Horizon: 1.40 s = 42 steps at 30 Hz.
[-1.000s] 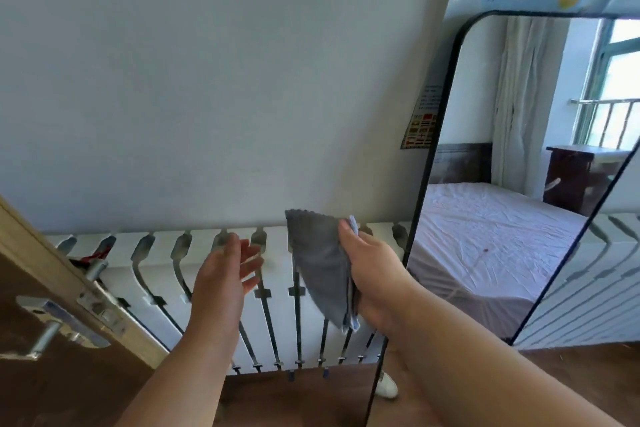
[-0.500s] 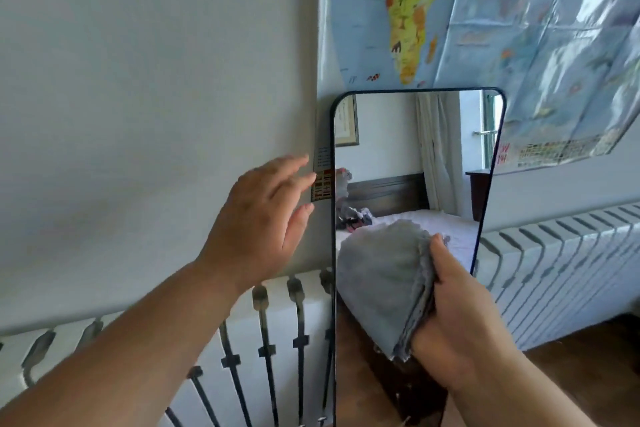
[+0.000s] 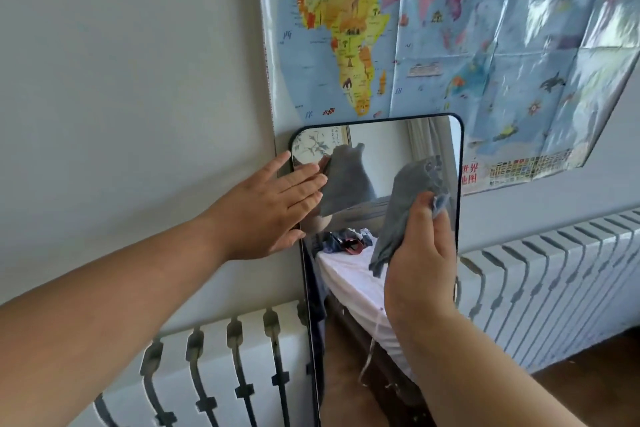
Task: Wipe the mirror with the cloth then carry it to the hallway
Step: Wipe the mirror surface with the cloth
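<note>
A tall black-framed mirror leans against the wall in front of a radiator. My left hand lies flat with fingers spread across the mirror's upper left edge. My right hand is shut on a grey cloth, held up in front of the glass on its right side. Whether the cloth touches the glass I cannot tell. The cloth's reflection shows in the upper left of the glass, along with a bed with clothes on it.
A large world map hangs on the wall above the mirror. A white slatted radiator cover runs along the wall on both sides. Brown wooden floor shows at the lower right.
My left hand moved from beside the mirror onto its upper left edge. My right hand lifted the cloth higher and to the right in front of the glass. The view tilted up.
</note>
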{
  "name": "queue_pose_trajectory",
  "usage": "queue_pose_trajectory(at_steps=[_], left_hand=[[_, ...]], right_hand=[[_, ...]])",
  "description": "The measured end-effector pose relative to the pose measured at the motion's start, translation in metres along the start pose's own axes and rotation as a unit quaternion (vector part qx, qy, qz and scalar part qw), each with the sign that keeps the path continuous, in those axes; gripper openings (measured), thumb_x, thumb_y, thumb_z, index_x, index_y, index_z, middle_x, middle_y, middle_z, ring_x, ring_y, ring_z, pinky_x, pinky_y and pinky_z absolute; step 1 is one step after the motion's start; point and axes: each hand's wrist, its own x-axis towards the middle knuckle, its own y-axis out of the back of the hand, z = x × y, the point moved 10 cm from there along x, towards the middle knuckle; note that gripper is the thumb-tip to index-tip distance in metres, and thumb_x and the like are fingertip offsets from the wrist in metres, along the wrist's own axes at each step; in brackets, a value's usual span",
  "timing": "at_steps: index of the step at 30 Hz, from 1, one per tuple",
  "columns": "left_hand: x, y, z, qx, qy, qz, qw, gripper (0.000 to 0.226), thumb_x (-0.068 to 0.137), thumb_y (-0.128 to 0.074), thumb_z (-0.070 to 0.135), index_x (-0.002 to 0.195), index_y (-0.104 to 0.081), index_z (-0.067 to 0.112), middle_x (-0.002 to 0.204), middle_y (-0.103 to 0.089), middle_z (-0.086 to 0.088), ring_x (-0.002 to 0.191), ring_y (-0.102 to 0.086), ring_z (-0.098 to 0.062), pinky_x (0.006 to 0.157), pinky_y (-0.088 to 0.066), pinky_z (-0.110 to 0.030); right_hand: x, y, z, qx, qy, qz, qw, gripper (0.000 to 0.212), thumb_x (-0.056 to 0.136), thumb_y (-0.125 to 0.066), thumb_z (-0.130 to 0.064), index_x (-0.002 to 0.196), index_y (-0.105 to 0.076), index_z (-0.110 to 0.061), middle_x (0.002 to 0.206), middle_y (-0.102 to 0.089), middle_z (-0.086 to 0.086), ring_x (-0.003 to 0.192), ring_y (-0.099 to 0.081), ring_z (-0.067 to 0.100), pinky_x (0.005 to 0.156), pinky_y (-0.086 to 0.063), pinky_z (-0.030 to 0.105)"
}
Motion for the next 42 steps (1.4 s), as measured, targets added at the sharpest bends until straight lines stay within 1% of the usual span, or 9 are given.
queue_pose_trajectory(at_steps=[3,6,14,21,24,27,32,36,42], left_hand=[[0.003,-0.006,-0.005,0.007,-0.021,0.036,0.999,0.065,0.111,-0.058,0.052,0.157,-0.063,0.006,0.174,-0.051,-0.017,0.168,-0.038,-0.037,0.135,-0.023,-0.074],[0.004,-0.009,-0.008,-0.013,-0.039,0.108,0.993,0.056,0.114,-0.057,0.045,0.149,-0.07,0.003,0.166,-0.06,-0.021,0.161,-0.049,-0.042,0.134,-0.03,-0.07],[0.004,-0.017,-0.015,-0.022,-0.117,0.166,0.979,0.058,0.112,-0.061,0.045,0.148,-0.071,0.001,0.164,-0.061,-0.025,0.156,-0.055,-0.044,0.127,-0.047,-0.064],[0.008,-0.023,-0.015,-0.027,-0.131,0.185,0.973,0.057,0.112,-0.062,0.045,0.148,-0.072,0.002,0.164,-0.061,-0.022,0.156,-0.055,-0.042,0.125,-0.05,-0.063],[0.007,-0.024,-0.014,-0.028,-0.121,0.191,0.974,0.059,0.111,-0.062,0.046,0.149,-0.07,0.001,0.164,-0.061,-0.023,0.156,-0.055,-0.043,0.125,-0.049,-0.064],[0.009,-0.024,-0.012,-0.032,-0.114,0.197,0.973,0.059,0.111,-0.062,0.046,0.147,-0.071,0.0,0.162,-0.062,-0.024,0.156,-0.055,-0.044,0.126,-0.048,-0.064],[0.008,-0.021,-0.014,-0.047,-0.101,0.212,0.971,0.055,0.109,-0.067,0.041,0.145,-0.073,0.0,0.159,-0.066,-0.022,0.154,-0.058,-0.043,0.124,-0.05,-0.063],[0.008,-0.023,-0.013,-0.039,-0.105,0.205,0.972,0.058,0.109,-0.067,0.045,0.147,-0.07,0.001,0.163,-0.063,-0.022,0.157,-0.055,-0.041,0.128,-0.044,-0.062],[0.008,-0.028,-0.014,-0.022,-0.103,0.191,0.976,0.06,0.11,-0.064,0.048,0.148,-0.071,0.001,0.164,-0.061,-0.023,0.156,-0.055,-0.042,0.126,-0.046,-0.063]], right_hand=[[0.013,-0.029,-0.009,-0.103,0.117,-0.063,0.986,0.021,0.107,-0.043,-0.048,0.107,-0.064,-0.043,0.093,-0.066,-0.021,0.083,-0.06,0.0,0.077,-0.052,0.024],[0.02,-0.063,0.02,-0.32,0.215,-0.183,0.904,0.06,0.112,-0.038,-0.03,0.17,-0.03,-0.021,0.177,-0.031,-0.002,0.163,-0.024,0.004,0.132,-0.022,0.033],[0.025,-0.056,0.121,-0.531,0.253,-0.183,0.787,0.081,0.109,-0.057,-0.011,0.172,-0.007,-0.014,0.182,0.004,0.005,0.169,0.009,0.023,0.135,-0.01,0.058],[0.027,-0.001,0.112,-0.448,0.106,0.055,0.886,0.05,0.107,-0.035,-0.053,0.149,-0.057,-0.037,0.156,-0.038,-0.002,0.143,-0.039,0.025,0.121,-0.041,0.047],[0.031,0.032,0.107,-0.235,-0.032,0.175,0.956,0.048,0.104,-0.036,-0.064,0.105,-0.068,-0.028,0.106,-0.068,-0.001,0.103,-0.066,0.027,0.086,-0.056,0.045],[0.033,0.042,0.117,0.025,-0.164,0.233,0.958,0.041,0.108,-0.048,-0.061,0.127,-0.072,-0.033,0.117,-0.078,-0.001,0.112,-0.074,0.027,0.098,-0.061,0.049],[0.05,0.001,0.047,-0.096,0.091,0.121,0.984,0.042,0.098,-0.043,-0.08,0.118,-0.067,-0.051,0.121,-0.071,-0.004,0.114,-0.068,0.026,0.091,-0.061,0.049],[0.053,-0.065,0.073,-0.498,0.242,-0.088,0.828,0.07,0.107,-0.032,-0.058,0.173,-0.013,-0.04,0.184,0.003,-0.012,0.168,0.006,0.01,0.134,-0.006,0.046],[0.06,-0.059,0.106,-0.569,0.312,-0.119,0.751,0.074,0.111,-0.034,-0.038,0.174,0.002,-0.023,0.183,0.006,0.007,0.169,0.011,0.027,0.135,-0.002,0.056]])
